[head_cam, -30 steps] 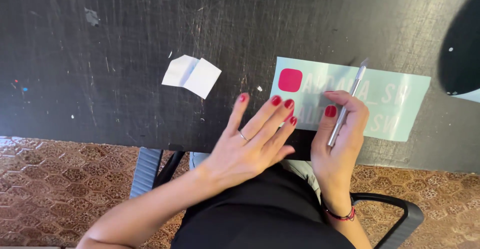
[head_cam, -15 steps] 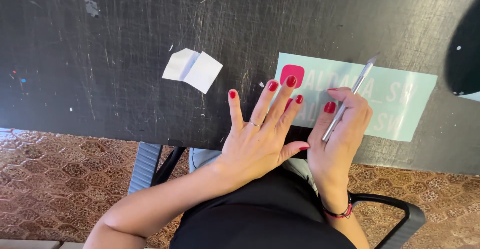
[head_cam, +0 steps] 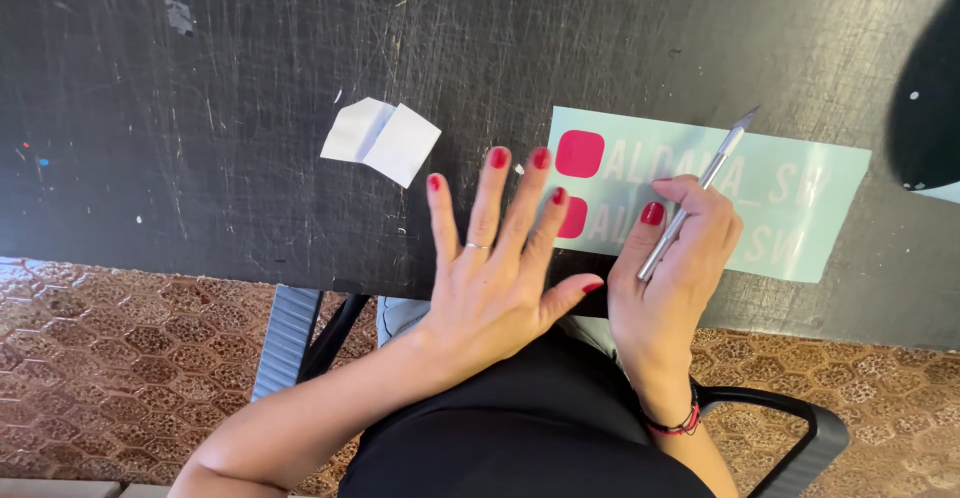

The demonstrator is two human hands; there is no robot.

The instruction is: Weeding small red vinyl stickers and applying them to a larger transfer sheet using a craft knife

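A pale mint vinyl sheet (head_cam: pixel 790 198) with two pink rounded squares and faint cut lettering lies on the scratched black table (head_cam: pixel 250 108). My left hand (head_cam: pixel 495 268) hovers flat with fingers spread at the sheet's left end, its fingertips over the pink squares. My right hand (head_cam: pixel 670 268) rests on the sheet's lower edge and holds a slim silver craft knife (head_cam: pixel 700 188) like a pen. The blade points up and right over the lettering.
A folded white paper scrap (head_cam: pixel 382 141) lies left of the sheet. A dark round object (head_cam: pixel 925 108) sits at the right edge. Below the table edge are a patterned brown floor (head_cam: pixel 120 358) and a black chair arm (head_cam: pixel 800 428).
My left hand has slid up and left with its fingers spreading, now reaching the pink squares. The right hand has tilted the knife more upright over the sheet.
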